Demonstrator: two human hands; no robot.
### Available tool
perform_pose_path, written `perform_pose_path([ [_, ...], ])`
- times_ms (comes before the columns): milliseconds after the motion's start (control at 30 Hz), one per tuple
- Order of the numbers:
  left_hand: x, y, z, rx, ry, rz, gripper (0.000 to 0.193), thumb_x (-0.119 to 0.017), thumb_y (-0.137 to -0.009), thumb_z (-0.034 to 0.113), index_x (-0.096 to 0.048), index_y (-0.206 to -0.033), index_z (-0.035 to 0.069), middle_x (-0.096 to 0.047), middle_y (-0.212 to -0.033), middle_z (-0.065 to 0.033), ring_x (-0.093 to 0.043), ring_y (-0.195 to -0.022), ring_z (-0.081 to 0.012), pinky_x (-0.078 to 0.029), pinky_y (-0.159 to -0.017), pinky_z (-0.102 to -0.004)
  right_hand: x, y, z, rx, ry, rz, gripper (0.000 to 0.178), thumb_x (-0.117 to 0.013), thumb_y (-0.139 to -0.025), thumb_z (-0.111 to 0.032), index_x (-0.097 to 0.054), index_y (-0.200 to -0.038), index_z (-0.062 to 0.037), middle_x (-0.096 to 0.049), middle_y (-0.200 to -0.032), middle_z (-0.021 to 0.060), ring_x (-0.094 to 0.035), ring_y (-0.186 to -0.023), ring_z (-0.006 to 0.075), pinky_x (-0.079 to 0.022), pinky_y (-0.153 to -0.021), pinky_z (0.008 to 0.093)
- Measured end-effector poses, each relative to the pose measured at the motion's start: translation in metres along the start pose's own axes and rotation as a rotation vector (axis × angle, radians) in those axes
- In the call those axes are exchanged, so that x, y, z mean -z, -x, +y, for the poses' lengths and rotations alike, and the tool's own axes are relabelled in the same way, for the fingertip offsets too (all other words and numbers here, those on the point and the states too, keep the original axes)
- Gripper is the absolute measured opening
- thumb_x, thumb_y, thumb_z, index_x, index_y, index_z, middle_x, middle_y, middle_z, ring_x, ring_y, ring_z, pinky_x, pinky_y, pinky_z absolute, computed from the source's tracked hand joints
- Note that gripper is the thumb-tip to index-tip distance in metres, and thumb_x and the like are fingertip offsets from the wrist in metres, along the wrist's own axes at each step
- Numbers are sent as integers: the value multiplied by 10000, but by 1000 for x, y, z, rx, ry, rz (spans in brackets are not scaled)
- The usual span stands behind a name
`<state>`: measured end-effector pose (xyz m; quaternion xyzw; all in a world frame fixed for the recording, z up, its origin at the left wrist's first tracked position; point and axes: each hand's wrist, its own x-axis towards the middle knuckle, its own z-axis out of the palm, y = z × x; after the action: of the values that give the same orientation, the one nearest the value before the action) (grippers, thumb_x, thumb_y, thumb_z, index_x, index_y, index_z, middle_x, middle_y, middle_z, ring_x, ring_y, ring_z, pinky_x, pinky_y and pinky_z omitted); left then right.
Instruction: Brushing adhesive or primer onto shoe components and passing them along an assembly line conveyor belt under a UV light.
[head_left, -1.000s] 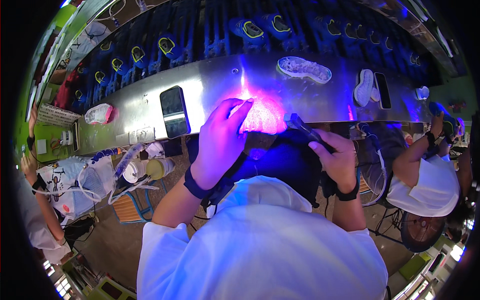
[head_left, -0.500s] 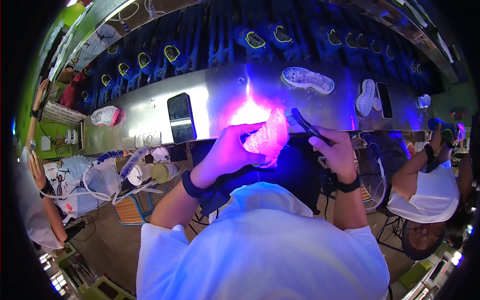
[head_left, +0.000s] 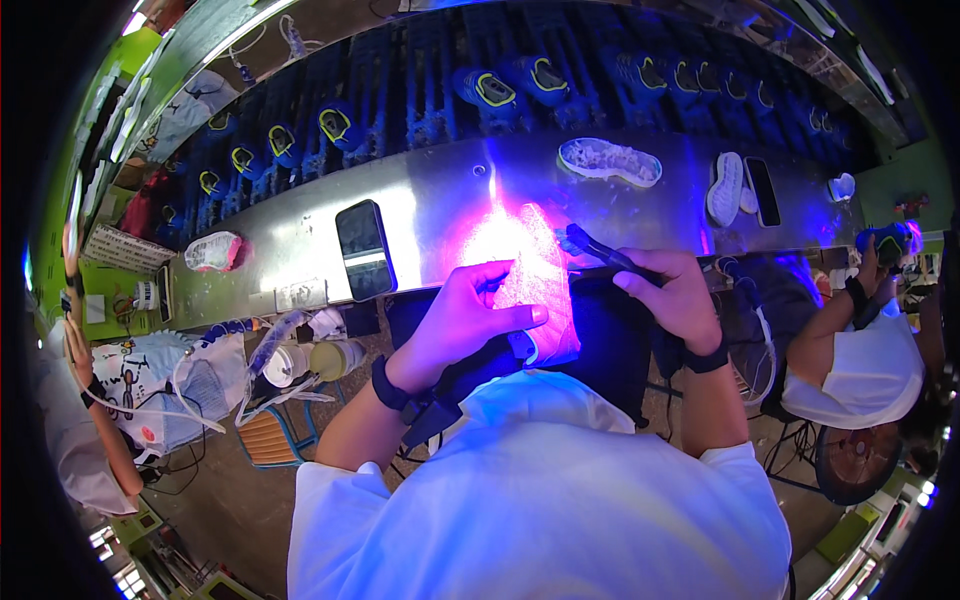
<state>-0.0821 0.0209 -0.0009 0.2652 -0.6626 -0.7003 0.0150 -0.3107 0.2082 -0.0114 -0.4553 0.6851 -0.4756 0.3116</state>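
My left hand (head_left: 470, 315) grips a shoe (head_left: 548, 300) by its side, thumb laid across it. Bright pink light washes over the shoe, hiding its true colour and some detail; its narrower end points away over the bench edge. In my right hand (head_left: 668, 292) is a brush (head_left: 610, 254) with a dark handle, fingers closed round it. Its bristles are close to the shoe's right edge; whether they touch cannot be made out. Beyond the shoe, a white shoe sole (head_left: 612, 162) lies on the metal bench (head_left: 420, 195).
A phone (head_left: 365, 250) lies left of my hands, with a pale sole (head_left: 212, 252) farther left. At right are another sole (head_left: 725, 190) and a second phone (head_left: 764, 192). Several blue shoes with yellow collars stand on a dark roller conveyor (head_left: 430, 90). Co-workers sit on both sides.
The shoe has turned in my left hand, showing more of its length, with its lower end nearer me. The brush still sits by its right edge, slightly lower in the picture.
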Motion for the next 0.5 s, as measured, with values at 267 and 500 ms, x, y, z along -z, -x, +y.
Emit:
perform_pose_path([
  [267, -7, 2, -2, -33, -40, 11, 514, -871, -797, 168, -645, -1194, -68, -712, -1051, -57, -653, -972, -103, -521, -866, -276, -4, -10, -5, -33, -82, 55, 303, -748, -898, -73, -712, -1184, 21, -677, -842, 17, -590, -678, 87, -487, -637, 241],
  [500, -10, 1, 3, -35, 211, 55, 302, -784, -884, 140, -672, -1126, -1, -695, -934, 6, -652, -835, -62, -529, -746, -240, -6, 4, 12, 28, 1, -2, 316, -771, -872, -88, -723, -1171, 4, -695, -869, 32, -608, -709, 91, -494, -665, 243],
])
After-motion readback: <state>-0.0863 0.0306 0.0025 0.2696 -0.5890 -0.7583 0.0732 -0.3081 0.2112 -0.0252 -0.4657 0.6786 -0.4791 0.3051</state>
